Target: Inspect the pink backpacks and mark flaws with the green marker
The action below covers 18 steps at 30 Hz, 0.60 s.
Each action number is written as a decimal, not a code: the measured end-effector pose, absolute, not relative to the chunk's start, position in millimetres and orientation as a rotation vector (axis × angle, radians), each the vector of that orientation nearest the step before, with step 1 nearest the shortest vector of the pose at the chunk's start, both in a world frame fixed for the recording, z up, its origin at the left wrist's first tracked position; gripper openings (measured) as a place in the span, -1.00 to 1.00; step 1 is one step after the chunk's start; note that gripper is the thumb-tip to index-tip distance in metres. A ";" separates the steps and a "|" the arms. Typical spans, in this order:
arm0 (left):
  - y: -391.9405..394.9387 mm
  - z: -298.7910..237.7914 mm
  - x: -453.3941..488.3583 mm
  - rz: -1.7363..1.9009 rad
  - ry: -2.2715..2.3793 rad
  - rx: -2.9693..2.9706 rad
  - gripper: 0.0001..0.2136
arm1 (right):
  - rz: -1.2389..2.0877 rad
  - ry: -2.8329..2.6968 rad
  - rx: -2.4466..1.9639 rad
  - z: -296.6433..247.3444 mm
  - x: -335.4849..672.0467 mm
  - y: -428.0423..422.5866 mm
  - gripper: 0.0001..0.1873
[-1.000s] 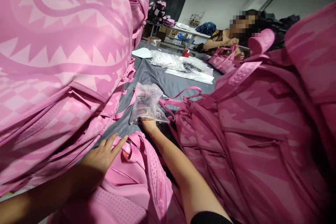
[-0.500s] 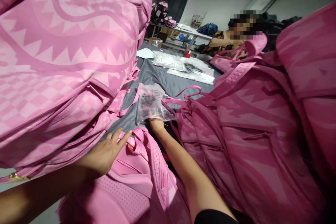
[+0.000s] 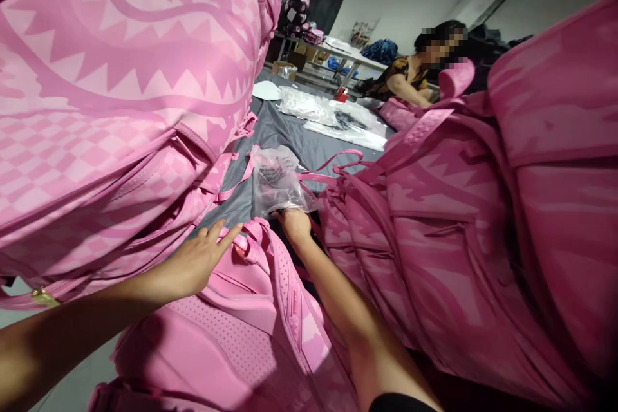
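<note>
My left hand (image 3: 197, 260) lies open, fingers stretched out, on the top of a pink backpack (image 3: 232, 341) that sits in front of me. My right hand (image 3: 294, 224) reaches past that backpack and pinches the near edge of a clear plastic bag (image 3: 277, 181) with dark small parts inside. The bag rests on the grey table cover (image 3: 275, 135). Its fingertips are partly hidden under the plastic.
Tall stacks of pink patterned backpacks rise on the left (image 3: 120, 90) and on the right (image 3: 483, 206), leaving a narrow lane between them. Further back lie more plastic bags (image 3: 333, 117) and a white sheet (image 3: 267, 90). Another person (image 3: 410, 77) sits at the far side with a pink bag.
My right hand has drawn the plastic bag slightly towards me. The view has shifted a little; my left hand has stayed on the backpack.
</note>
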<state>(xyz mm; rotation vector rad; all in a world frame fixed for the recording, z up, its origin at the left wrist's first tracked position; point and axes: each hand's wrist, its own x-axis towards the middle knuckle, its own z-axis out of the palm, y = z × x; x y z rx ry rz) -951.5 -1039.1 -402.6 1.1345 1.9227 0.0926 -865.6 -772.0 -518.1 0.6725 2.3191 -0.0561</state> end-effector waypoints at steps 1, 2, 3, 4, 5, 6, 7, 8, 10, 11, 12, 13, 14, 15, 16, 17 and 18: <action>-1041.0 -405.4 -950.0 0.116 1.947 1.141 -0.06 | -0.070 2.313 0.677 -514.9 -864.0 -775.2 -0.45; -1042.4 -407.6 -949.0 0.135 1.962 1.141 -0.05 | -0.083 2.307 0.686 -511.7 -863.4 -777.6 -0.41; -1043.1 -408.8 -948.3 0.149 1.971 1.137 -0.04 | -0.095 2.302 0.701 -508.6 -863.5 -779.3 -0.37; -1043.2 -409.1 -948.1 0.158 1.972 1.130 -0.04 | -0.107 2.296 0.723 -505.4 -864.0 -780.2 -0.32; -1042.9 -408.6 -948.3 0.157 1.968 1.123 -0.04 | -0.119 2.287 0.752 -502.0 -864.6 -780.8 -0.27; -1042.2 -407.5 -948.6 0.149 1.963 1.115 -0.04 | -0.132 2.276 0.786 -498.3 -864.7 -781.0 -0.22; -1041.4 -406.2 -949.1 0.136 1.957 1.106 -0.04 | -0.148 2.258 0.823 -494.1 -863.9 -781.1 -0.17; -1040.8 -405.1 -949.7 0.125 1.951 1.097 -0.04 | -0.167 2.235 0.863 -489.4 -861.9 -780.9 -0.12; -1040.7 -404.1 -951.3 0.119 1.938 1.080 -0.05 | -0.228 2.178 0.937 -477.1 -853.8 -779.4 -0.04; -1041.4 -404.1 -952.3 0.128 1.932 1.073 -0.05 | -0.275 2.151 0.968 -469.1 -848.0 -778.0 -0.02; -1042.3 -404.1 -953.5 0.143 1.923 1.063 -0.06 | -0.331 2.128 0.996 -459.6 -841.4 -776.2 -0.04; -1043.1 -403.5 -954.7 0.160 1.912 1.053 -0.07 | -0.392 2.114 1.023 -448.6 -834.6 -774.4 -0.10; -1043.3 -402.0 -955.9 0.181 1.913 1.047 -0.08 | -0.453 2.112 1.051 -436.0 -827.9 -773.0 -0.21; -1042.7 -398.9 -956.8 0.220 1.930 1.053 -0.09 | -0.509 2.120 1.081 -422.3 -821.8 -772.7 -0.32; -1040.7 -394.3 -957.2 0.293 1.974 1.071 -0.13 | -0.558 2.135 1.112 -407.8 -816.7 -773.9 -0.41; -1037.2 -388.1 -956.9 0.413 2.036 1.094 -0.19 | -0.593 2.154 1.136 -393.2 -812.9 -777.3 -0.47; -1032.2 -380.9 -955.5 0.589 2.099 1.107 -0.29 | -0.656 2.177 1.153 -379.0 -810.5 -782.9 -0.50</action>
